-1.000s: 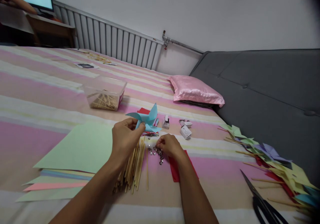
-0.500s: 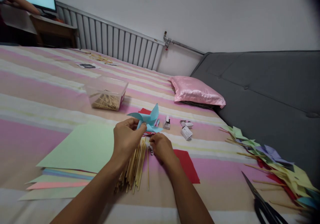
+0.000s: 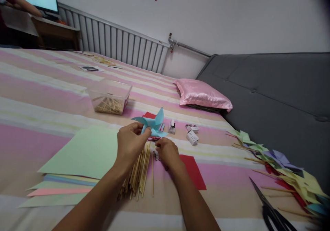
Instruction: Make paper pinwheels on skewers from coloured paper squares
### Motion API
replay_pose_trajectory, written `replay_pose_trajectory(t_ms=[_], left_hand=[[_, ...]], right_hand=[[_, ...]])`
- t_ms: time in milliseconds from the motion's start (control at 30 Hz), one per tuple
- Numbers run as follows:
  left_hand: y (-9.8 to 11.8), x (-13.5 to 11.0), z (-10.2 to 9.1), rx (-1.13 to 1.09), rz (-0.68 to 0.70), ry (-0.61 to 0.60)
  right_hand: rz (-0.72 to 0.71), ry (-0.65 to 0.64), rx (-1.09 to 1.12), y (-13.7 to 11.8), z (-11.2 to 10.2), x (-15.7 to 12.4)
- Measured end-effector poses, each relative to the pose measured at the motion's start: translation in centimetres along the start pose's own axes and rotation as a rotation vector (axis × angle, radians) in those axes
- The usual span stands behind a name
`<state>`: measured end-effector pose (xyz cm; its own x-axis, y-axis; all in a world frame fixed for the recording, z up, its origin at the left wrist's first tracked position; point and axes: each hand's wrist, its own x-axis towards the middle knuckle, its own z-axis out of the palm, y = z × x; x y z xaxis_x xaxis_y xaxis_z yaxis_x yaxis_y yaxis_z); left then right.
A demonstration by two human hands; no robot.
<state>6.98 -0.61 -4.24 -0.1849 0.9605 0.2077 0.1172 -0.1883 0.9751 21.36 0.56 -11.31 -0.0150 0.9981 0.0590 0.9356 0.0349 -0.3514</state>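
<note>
Light-blue paper pinwheel is held up at the far end of my landmark, the bundle of thin tan wooden sticks. I see the left hand's fingers clamped on it near its middle. Right hand is low, just right of the bundle's far end, fingers bunched together; can't tell from my feed if they pinch anything. Small shiny metal pieces sit between that hand and the bundle. Right of bundle: flat red sheet, partly behind the forearm. Left of bundle: stack of pale-green and other coloured paper. Beyond it, leftward: clear plastic box. Well right of bundle: black-handled scissors, then multicoloured paper pinwheels on sticks.
</note>
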Motion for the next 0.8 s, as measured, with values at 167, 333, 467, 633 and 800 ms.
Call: replay_pose_trajectory(t_ms=[167,333,467,633,800], left_hand=[[0.0,0.0,0.1,-0.037,-0.022,0.004],[-0.1,0.0,0.1,-0.074,-0.033,-0.019],[-0.1,0.0,0.1,-0.064,-0.031,-0.023],[-0.2,0.1,0.1,-0.093,-0.035,-0.024],[-0.1,0.1,0.0,-0.074,-0.029,-0.030]], right_hand=[[0.046,-0.005,-0.037,0.5,0.1,0.0],[0.037,0.009,-0.056,0.5,0.1,-0.1],[0.038,-0.018,-0.026,0.6,-0.3,-0.1],[0.050,-0.104,0.069,1.3,-1.7,-0.3],[0.094,-0.110,0.125,1.5,-2.0,-0.3]])
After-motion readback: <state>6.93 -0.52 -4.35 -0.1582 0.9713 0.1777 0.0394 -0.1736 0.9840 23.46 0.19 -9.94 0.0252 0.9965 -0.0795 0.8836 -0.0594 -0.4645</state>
